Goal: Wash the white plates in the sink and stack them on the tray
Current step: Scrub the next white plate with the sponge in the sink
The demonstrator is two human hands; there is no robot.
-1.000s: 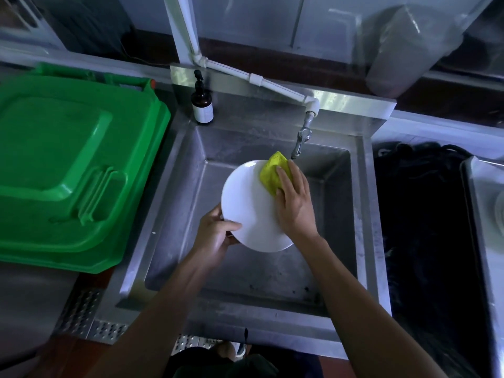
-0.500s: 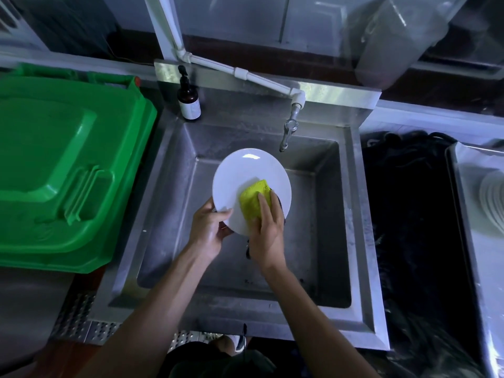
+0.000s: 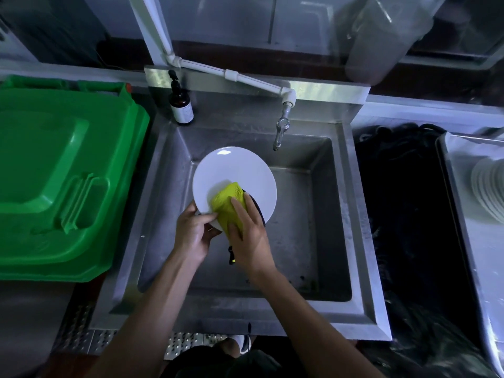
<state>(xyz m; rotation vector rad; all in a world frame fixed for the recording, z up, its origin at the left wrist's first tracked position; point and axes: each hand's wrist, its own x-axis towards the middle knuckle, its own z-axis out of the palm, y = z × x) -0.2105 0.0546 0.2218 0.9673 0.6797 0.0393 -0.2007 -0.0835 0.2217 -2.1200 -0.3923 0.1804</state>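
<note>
A round white plate [image 3: 234, 173] is held tilted over the steel sink [image 3: 321, 214]. My left hand [image 3: 192, 231] grips its lower left rim, thumb on the face. My right hand [image 3: 249, 236] presses a yellow-green sponge [image 3: 227, 200] with a dark backing against the plate's lower part, fingers lying over the sponge. At the far right edge a stack of white plates [image 3: 488, 189] lies on a metal tray [image 3: 458, 170].
A tap [image 3: 281, 132] on a white pipe hangs over the sink's back right. A brown pump bottle [image 3: 180, 105] stands on the back left corner. A green bin lid [image 3: 62, 173] fills the left. Dark material [image 3: 401, 203] lies between sink and tray.
My right hand slid the sponge from the plate's upper right edge down to its lower part. The plate stays in my left hand. The view shifted left.
</note>
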